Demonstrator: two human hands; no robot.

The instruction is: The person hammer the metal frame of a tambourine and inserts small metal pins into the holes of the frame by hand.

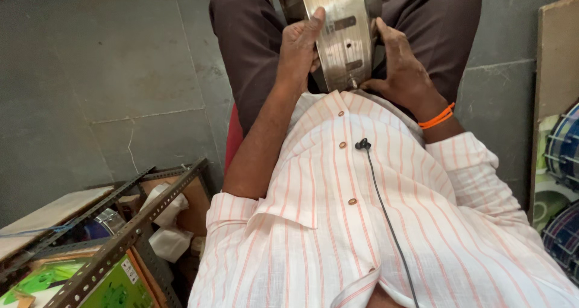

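Observation:
A shiny steel plate [339,33], with slots and small holes in its face, stands on edge on my lap between my thighs in dark trousers. My left hand [298,51] grips its left edge, thumb lying up along the face. My right hand [401,66], an orange thread band on the wrist, wraps around the right edge and the lower end. The plate's top runs out of the frame, and a dark part behind it is mostly hidden.
A slotted-angle metal rack [129,232] stands at the lower left over green boxes [117,290] and white crumpled cloth [166,220]. The red seat edge [233,136] shows under my left arm. A wooden board [555,60] and checked items [564,157] line the right. The floor is grey tile [108,79].

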